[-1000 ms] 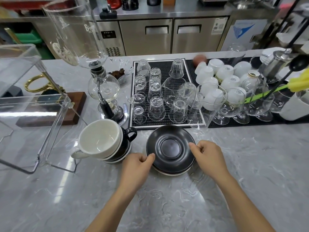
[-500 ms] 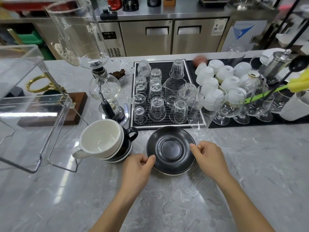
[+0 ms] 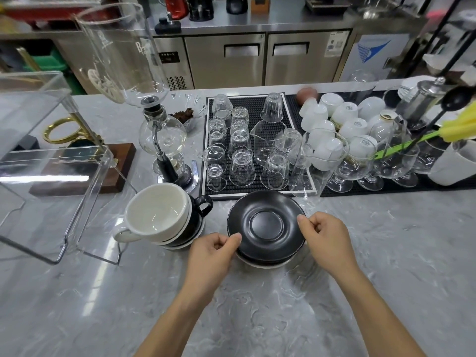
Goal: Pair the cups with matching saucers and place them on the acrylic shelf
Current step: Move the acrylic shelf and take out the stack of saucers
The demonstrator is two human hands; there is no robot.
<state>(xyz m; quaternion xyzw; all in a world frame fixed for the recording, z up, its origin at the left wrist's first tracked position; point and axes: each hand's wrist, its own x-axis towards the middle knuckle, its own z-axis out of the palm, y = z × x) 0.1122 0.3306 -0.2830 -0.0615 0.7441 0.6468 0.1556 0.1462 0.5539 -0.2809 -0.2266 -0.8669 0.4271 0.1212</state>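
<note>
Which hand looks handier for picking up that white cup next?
Left, probably. The left hand is nearer the white cup; the right hand pinches the black saucer's far side.

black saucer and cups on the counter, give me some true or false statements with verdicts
1. Both hands grip the black saucer, the left hand at its left rim and the right hand at its right rim. True.
2. The black saucer sits directly on the counter. False: a white saucer lies under it.
3. The white cup is stacked on the black cup. True.
4. The cups already stand on the acrylic shelf. False: they stand on the counter beside it.
5. The glasses on the black mat are upright. False: they are upside down.
</note>
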